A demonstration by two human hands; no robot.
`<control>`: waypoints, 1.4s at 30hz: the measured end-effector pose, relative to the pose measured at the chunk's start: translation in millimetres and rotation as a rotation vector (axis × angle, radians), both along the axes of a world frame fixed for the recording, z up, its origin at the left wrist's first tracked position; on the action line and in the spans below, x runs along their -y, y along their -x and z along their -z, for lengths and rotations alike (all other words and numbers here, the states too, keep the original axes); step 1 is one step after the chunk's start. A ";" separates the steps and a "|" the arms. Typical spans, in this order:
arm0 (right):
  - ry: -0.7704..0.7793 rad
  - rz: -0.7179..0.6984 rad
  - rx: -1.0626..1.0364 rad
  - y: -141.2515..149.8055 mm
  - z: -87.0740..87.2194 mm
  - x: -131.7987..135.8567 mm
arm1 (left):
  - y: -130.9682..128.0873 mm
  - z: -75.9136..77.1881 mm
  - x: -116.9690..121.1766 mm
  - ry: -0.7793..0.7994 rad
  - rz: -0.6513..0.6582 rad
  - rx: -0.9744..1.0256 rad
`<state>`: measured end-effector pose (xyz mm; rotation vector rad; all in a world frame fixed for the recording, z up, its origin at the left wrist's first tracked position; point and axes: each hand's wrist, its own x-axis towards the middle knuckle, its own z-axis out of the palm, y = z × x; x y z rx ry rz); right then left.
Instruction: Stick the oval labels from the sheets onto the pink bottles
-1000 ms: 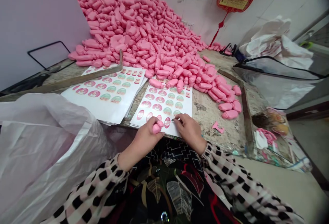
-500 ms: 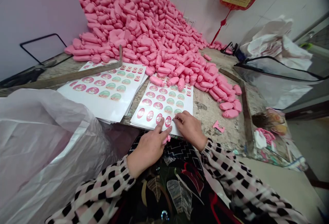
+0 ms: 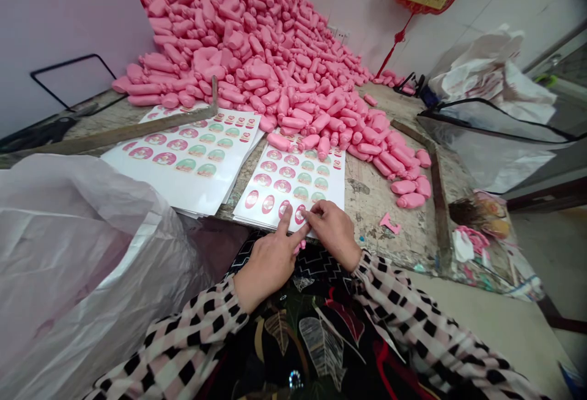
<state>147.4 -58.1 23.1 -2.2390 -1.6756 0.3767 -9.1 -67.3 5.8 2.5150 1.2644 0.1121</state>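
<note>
My left hand (image 3: 270,256) rests over the front edge of a sticker sheet (image 3: 243,207), index finger stretched onto it. Under its palm its other fingers are curled round a small pink bottle (image 3: 300,246), mostly hidden. My right hand (image 3: 332,229) is closed in a pinch, its fingertips at the right edge of an oval pink sticker (image 3: 300,213) in the front row. Whether the sticker's edge is lifted cannot be made out. Rows of pink and green labels cover the sheet, which lies on a stack.
A large heap of pink bottles (image 3: 257,51) spreads across the back of the worktable (image 3: 367,204). More sticker sheets (image 3: 183,189) lie left under a metal bar (image 3: 137,131). A plastic bag (image 3: 92,235) stands front left. A pink plastic scrap (image 3: 389,223) lies to the right.
My right hand has shifted slightly left, its fingertips now on the oval sticker's edge and close to my left fingers. The left hand has barely moved, still holding the pink bottle.
</note>
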 end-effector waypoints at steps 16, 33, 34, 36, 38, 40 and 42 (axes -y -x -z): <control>-0.196 0.006 -0.235 -17.6 -33.6 -5.7 | 14.1 -14.6 -2.8 0.209 -0.038 0.342; -0.165 -0.154 -0.904 18.1 -43.2 30.3 | -4.3 -42.2 -17.3 1.411 -0.536 1.540; -0.150 -0.157 -0.928 18.3 -43.1 30.3 | -5.0 -42.1 -16.6 1.399 -0.524 1.545; -0.140 -0.158 -0.966 19.0 -43.0 30.6 | -6.1 -41.9 -15.7 1.372 -0.502 1.555; -0.142 -0.152 -0.985 19.6 -42.6 30.6 | -7.0 -41.6 -15.2 1.356 -0.492 1.554; -0.137 -0.150 -0.992 19.7 -41.2 30.2 | -7.7 -41.1 -14.9 1.342 -0.493 1.549; -0.130 -0.149 -0.978 19.2 -38.8 29.3 | -8.2 -40.2 -14.4 1.329 -0.494 1.545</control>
